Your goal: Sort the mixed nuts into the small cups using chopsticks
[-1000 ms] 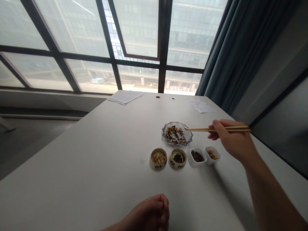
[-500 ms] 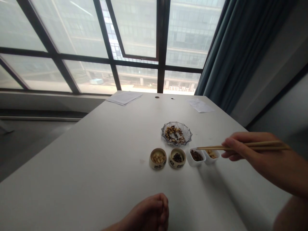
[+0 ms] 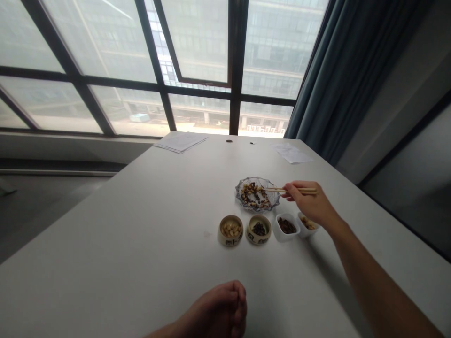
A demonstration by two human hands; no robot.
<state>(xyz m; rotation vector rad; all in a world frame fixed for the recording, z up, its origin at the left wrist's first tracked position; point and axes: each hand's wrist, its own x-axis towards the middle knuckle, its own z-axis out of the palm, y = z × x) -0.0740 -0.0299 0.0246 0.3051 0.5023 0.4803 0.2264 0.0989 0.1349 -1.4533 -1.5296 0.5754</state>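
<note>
My right hand (image 3: 303, 195) holds a pair of wooden chopsticks (image 3: 306, 190), their tips over the right part of a clear glass dish (image 3: 275, 199). Mixed pale and dark nut- or seed-like pieces (image 3: 252, 190) lie in that dish. In front of it stand a beige bowl (image 3: 225, 238) of pale pieces and a second beige bowl (image 3: 251, 237) of dark ones. To their right, a white cup (image 3: 286, 236) has dark reddish-brown pieces and another white cup (image 3: 306, 233) has yellowish ones. My left hand (image 3: 220, 307) is at the near side, fingers curled closed, nothing visible in it.
All the dishes stand on a white table (image 3: 148, 225). Papers (image 3: 181, 142) lie at its far left corner, and more sheets (image 3: 291, 153) at the far right. Windows rise behind, with a dark blue curtain (image 3: 324, 94) on the right.
My right hand has moved forward and left with the chopsticks, from above the white cups to the glass dish. My left hand has hardly moved.
</note>
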